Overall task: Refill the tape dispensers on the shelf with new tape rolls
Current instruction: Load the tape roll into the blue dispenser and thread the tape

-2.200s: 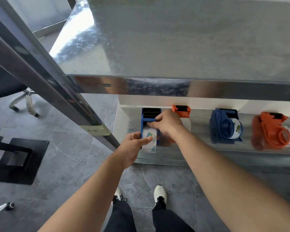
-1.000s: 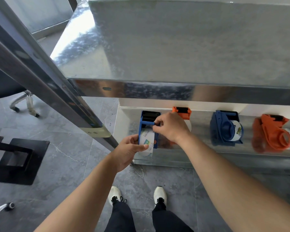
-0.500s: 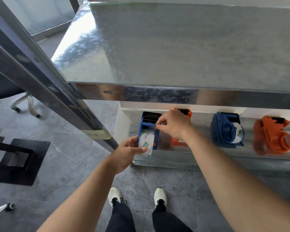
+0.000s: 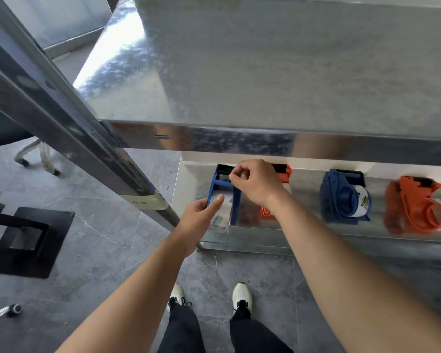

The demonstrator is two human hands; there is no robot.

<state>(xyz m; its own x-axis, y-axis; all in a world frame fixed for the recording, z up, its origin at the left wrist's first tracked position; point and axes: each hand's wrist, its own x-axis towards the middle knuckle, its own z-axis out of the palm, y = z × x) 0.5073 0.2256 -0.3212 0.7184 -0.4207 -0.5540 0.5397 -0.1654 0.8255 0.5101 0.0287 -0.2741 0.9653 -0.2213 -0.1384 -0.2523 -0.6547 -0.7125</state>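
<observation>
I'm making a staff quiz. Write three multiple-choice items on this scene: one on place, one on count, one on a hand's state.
1. Where do the tape dispensers sit? A floor; B upper shelf; C lower shelf.
2. How many dispensers show? A two; B four; C six.
3. What is the right hand doing? A pinching at the top of the leftmost blue dispenser; B hanging open; C gripping a shoe.
Key: C, all stand on that shelf; B, that blue plus orange one, second blue, far orange; A, thumb and forefinger meet there while the left hand holds its side.
</observation>
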